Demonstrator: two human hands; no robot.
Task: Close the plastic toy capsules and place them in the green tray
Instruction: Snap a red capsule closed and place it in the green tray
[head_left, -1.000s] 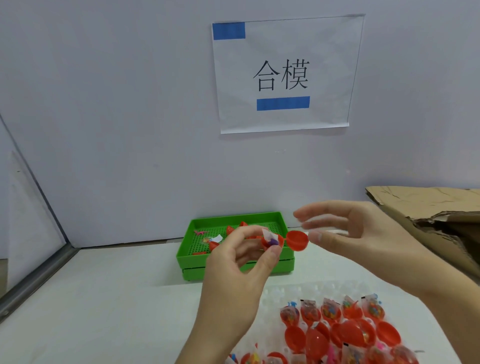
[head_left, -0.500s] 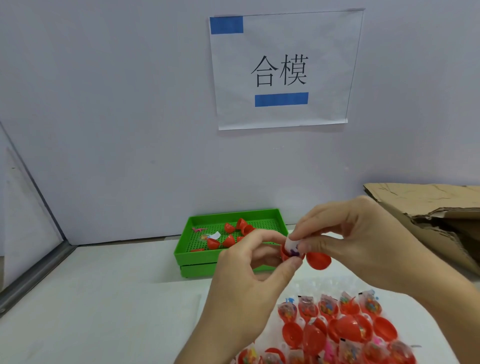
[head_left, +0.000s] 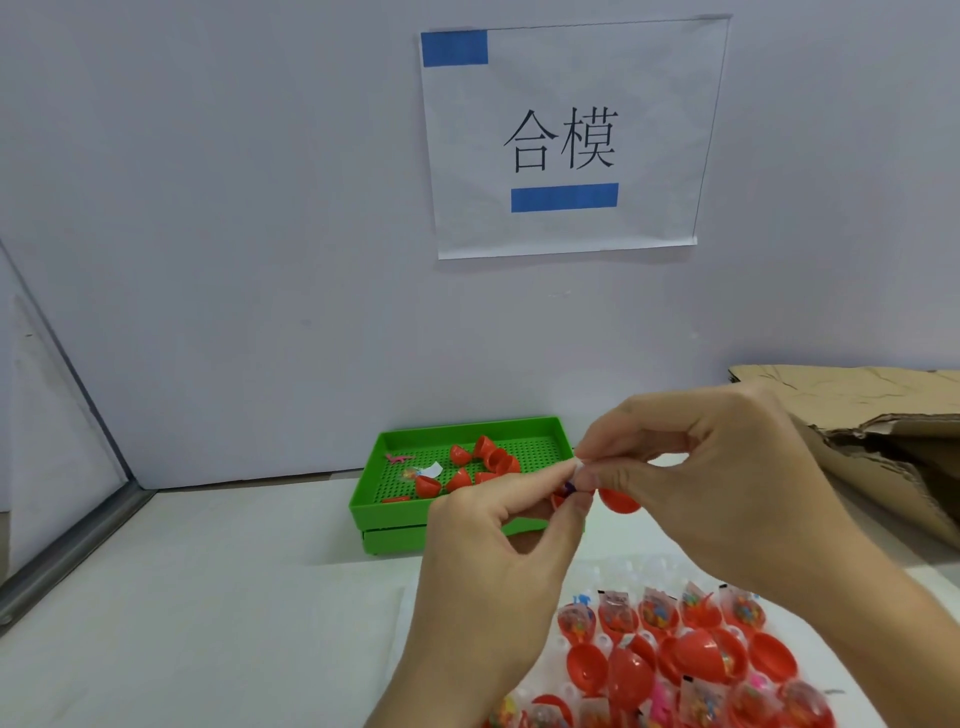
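Pinching one open red capsule (head_left: 613, 499) together, the left hand (head_left: 498, 540) and right hand (head_left: 727, 478) could trap its toy packet in the seam, leaving it unclosed short of the green tray (head_left: 384, 512) beyond them.

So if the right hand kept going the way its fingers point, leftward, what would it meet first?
Almost at once, the left hand: the right hand already pinches the white wrapper of the open capsule that the left hand holds. Depth is unclear; the green tray sits behind.

I see a paper sign (head_left: 566, 140) with blue tape on the wall at 12 o'clock, and torn cardboard (head_left: 878, 441) at 3 o'clock.
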